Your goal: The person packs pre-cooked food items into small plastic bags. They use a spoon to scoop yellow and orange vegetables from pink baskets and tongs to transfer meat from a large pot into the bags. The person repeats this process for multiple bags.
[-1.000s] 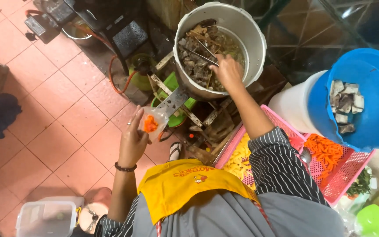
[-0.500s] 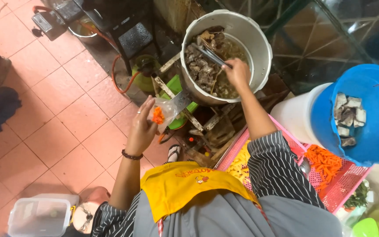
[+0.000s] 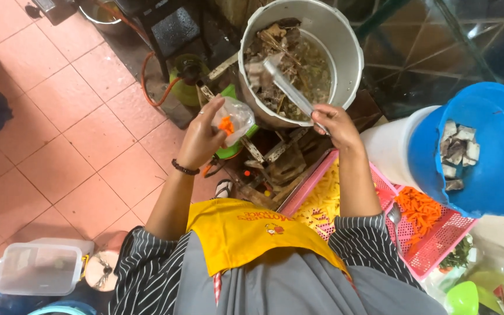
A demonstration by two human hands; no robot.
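Observation:
My left hand point(image 3: 202, 140) holds a small clear plastic bag point(image 3: 235, 118) with orange carrot pieces inside, just beside the near rim of a large metal pot point(image 3: 352, 55). The pot holds broth with chunks of meat and bone. My right hand point(image 3: 333, 125) grips metal tongs point(image 3: 287, 87) that reach into the pot, their tips on a pale piece of meat. Both hands are close together at the pot's near edge.
A blue basin point(image 3: 497, 181) with cut pieces sits on a white bucket at the right. A pink tray point(image 3: 438, 251) below it holds sliced carrots point(image 3: 418, 210) and yellow strips point(image 3: 322, 204). A green gas cylinder point(image 3: 185, 81) stands left of the pot. A clear lidded box point(image 3: 39, 268) rests on the tiled floor.
My left hand has lifted the bag up next to the pot's rim. My right hand has drawn back to the near rim, with the tongs still in the pot.

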